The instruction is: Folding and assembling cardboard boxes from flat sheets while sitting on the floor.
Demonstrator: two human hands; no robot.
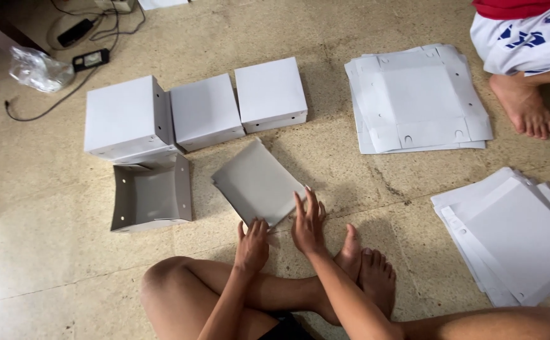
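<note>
Grey folded box piece (257, 181) lies flat on the floor, just right of the open grey box (151, 195) & below the row of three closed white boxes (207, 111). Left hand (252, 245) rests fingers spread on its near edge; right hand (308, 221) presses its near-right corner. Both flat, neither clenched nor gripping. Looks like thin card: light, semi-stiff, creases easily, likely slides on the smooth floor. Best held by the edges w/ both hands, not mid-panel. Flat card stacks (417, 99) lie well right of the open box.
</note>
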